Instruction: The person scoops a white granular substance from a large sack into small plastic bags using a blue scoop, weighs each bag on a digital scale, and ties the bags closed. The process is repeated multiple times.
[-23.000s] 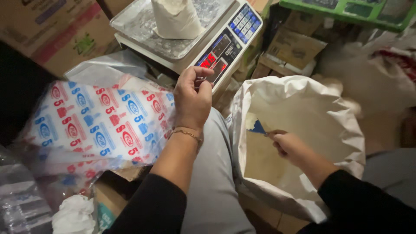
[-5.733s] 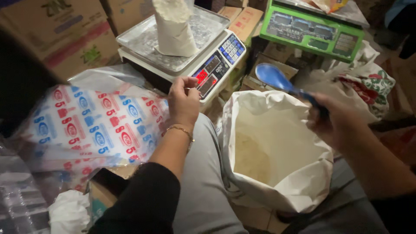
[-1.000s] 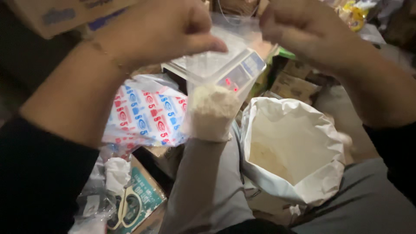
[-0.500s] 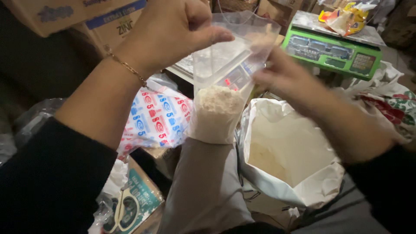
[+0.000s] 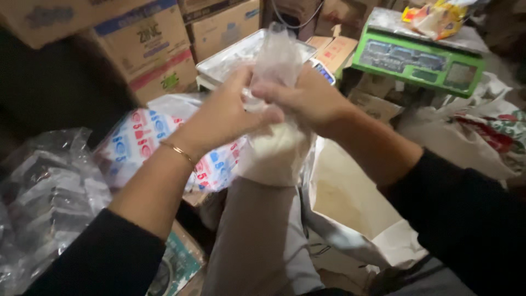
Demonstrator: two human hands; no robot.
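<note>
Left hand and right hand both clamp the gathered neck of 1 clear plastic bag of white powder, held above the lap. Contents: soft, shifting, moderately heavy; film: slippery, tearable. Grip the neck. Open white sack just beside.

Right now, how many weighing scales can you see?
2: a green scale at the upper right, and a silver-tray scale behind the hands, mostly covered. More could be hidden.

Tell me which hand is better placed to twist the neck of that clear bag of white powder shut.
Probably the right hand: it wraps the gathered neck of the clear bag from the top, while the left hand pinches the plastic just below, steadying it.
</note>
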